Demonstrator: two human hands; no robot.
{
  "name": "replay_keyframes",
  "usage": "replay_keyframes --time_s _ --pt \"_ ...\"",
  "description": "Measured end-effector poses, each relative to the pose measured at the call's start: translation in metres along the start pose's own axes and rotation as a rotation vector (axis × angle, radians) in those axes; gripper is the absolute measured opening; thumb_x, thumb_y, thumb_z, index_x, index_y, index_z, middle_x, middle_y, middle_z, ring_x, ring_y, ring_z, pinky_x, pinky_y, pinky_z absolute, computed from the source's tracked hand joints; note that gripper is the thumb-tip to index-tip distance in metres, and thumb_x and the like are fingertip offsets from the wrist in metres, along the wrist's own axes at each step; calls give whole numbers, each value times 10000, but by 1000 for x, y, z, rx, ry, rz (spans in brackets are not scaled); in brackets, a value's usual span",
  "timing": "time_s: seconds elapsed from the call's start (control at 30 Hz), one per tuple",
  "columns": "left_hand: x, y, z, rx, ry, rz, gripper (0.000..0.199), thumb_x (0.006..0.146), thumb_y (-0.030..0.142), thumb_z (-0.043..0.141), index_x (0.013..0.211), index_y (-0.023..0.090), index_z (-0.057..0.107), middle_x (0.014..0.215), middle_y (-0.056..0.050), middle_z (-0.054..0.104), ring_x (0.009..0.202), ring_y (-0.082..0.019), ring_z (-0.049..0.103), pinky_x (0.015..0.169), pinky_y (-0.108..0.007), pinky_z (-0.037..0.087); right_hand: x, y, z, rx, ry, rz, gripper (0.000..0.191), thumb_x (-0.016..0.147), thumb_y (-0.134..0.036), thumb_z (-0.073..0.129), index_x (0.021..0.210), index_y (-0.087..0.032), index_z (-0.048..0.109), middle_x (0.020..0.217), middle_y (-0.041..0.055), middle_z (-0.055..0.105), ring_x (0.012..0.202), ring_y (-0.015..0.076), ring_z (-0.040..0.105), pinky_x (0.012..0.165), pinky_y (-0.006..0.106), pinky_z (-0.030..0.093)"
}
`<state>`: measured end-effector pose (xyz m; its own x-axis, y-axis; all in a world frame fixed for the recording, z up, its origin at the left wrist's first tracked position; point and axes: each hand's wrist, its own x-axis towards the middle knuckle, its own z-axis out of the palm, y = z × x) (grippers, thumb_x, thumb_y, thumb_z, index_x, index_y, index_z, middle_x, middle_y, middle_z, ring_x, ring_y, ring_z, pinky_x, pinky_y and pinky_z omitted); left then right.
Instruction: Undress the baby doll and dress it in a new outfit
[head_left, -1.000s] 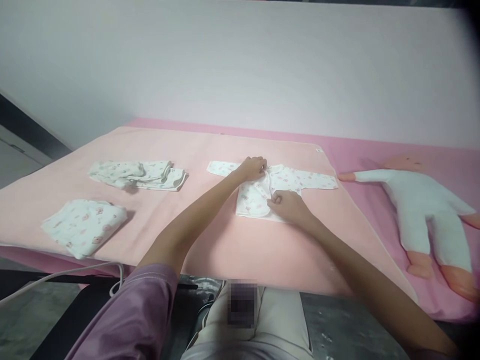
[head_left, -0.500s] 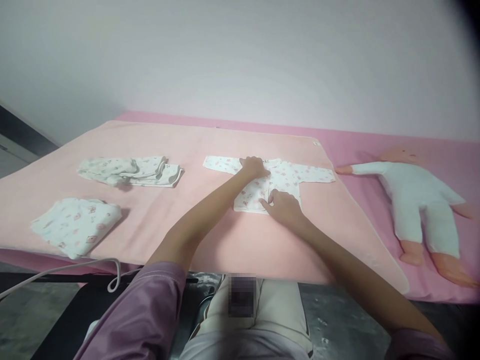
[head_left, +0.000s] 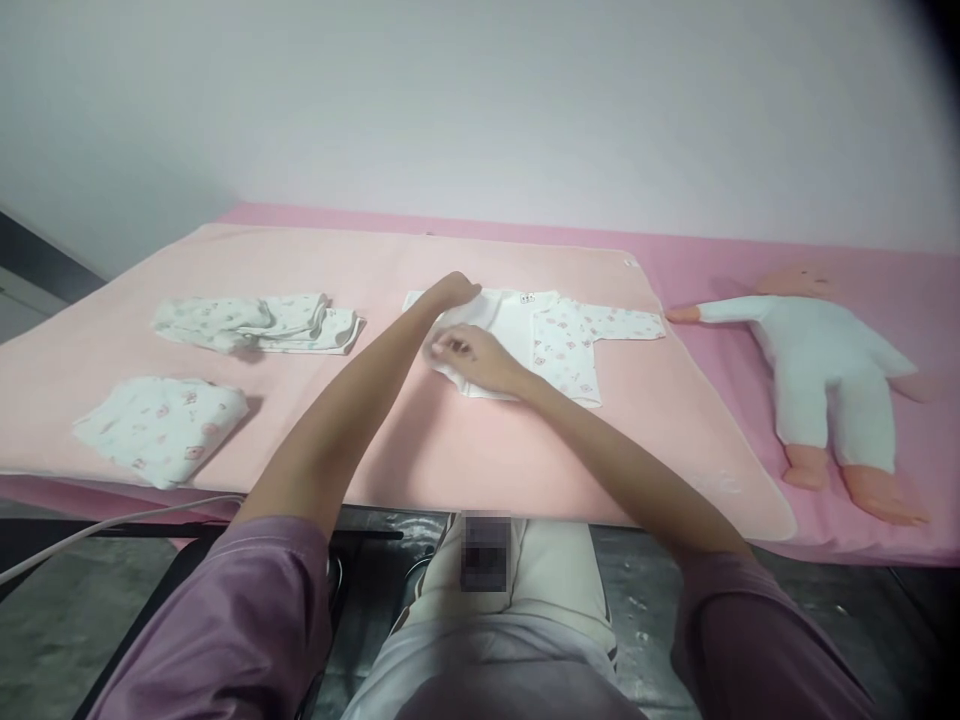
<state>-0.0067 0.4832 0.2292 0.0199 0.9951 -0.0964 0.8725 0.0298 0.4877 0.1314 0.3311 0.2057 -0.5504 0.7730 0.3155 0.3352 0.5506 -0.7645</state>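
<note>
A small white printed baby shirt [head_left: 566,355] lies on the peach mat, its right front flat and its left front opened out so the plain white inside shows. At the shirt's upper left, my left hand [head_left: 456,288] is closed on the front panel's edge near the collar; most of its fingers are hidden. Nearer to me, my right hand [head_left: 476,358] pinches the lower part of the same panel, which is folded over to the left. The right sleeve stretches toward the doll; the left sleeve is mostly hidden behind my left arm.
Folded printed clothes [head_left: 247,325] lie at the left, with a folded printed cloth bundle [head_left: 161,425] in front of them. A doll in white [head_left: 832,360] lies on the pink cover at the right. A pale cable [head_left: 112,520] runs along the left front edge.
Both hands have moved left, drawing the shirt's left front panel open and exposing its white inside. The whole view has shifted slightly.
</note>
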Motion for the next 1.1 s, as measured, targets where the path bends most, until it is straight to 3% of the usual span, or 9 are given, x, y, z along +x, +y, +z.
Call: replay_keyframes --time_s 0.1,0.3,0.43,0.53,0.63,0.77,0.9,1.0,1.1 --pt "-5 -23 4 48 22 61 305 1071 355 658 1321 197 736 1281 -145 831 1258 -332 751 1099 -410 568 -9 5 14 -211 -157 -117 359 1184 -451 544 1342 -235 783 1543 121 718 1496 318 585 1322 548 416" --pt "-26 -41 34 304 235 312 431 1087 243 488 1496 208 618 1606 -212 605 1524 -408 514 1281 -568 407 -66 4 5 -215 -318 -86 593 1203 -511 468 1771 -340 497 1861 8 465 1773 286 355 1493 581 189" --pt "-36 -16 40 266 296 391 497 1055 121 421 1502 229 610 1605 -193 605 1523 -398 498 1261 -559 388 -100 -5 -31 -372 -93 -33 426 1223 -456 461 1553 -283 668 1639 80 689 1531 335 611 1326 561 413" --pt "-38 20 54 137 172 490 335 1134 293 460 1398 230 656 1452 -159 727 1417 -355 594 1230 -500 441 -115 2 -52 -628 91 172 301 1170 -458 579 1214 -195 718 1238 149 782 1158 343 706 1039 477 508" --pt "-34 59 74 103 23 416 388 1093 486 614 1315 179 697 1392 -185 769 1413 -380 633 1270 -516 429 -115 12 -56 -780 36 398 315 1138 -490 637 1113 -179 680 1114 159 755 1006 327 685 831 400 450" --pt "-19 99 83 121 -123 202 378 997 470 740 1202 155 781 1283 -215 822 1371 -445 707 1251 -563 465 -111 11 -66 -744 -68 476 195 1128 -272 527 978 -208 635 962 89 737 802 236 622 706 358 332" --pt "-9 121 78 -151 -192 298 524 1160 503 431 1265 163 816 1299 -174 847 1258 -341 781 1087 -441 604 -148 15 -125 -678 192 497 200 1052 -292 584 864 -233 556 847 44 703 772 222 604 720 348 354" --pt "-13 124 85 -268 -124 521 585 1186 415 302 1370 179 804 1485 -135 787 1389 -289 710 1227 -421 541 -195 33 -174 -794 294 628 266 1035 -391 607 817 -247 558 834 75 712 798 268 631 700 369 382" --pt "-22 117 104 -60 -17 666 564 1159 400 382 1556 173 713 1681 -137 649 1571 -301 562 1360 -460 415 -224 49 -189 -872 392 608 282 1055 -484 614 1076 -224 722 1111 157 803 1050 373 722 833 453 539"
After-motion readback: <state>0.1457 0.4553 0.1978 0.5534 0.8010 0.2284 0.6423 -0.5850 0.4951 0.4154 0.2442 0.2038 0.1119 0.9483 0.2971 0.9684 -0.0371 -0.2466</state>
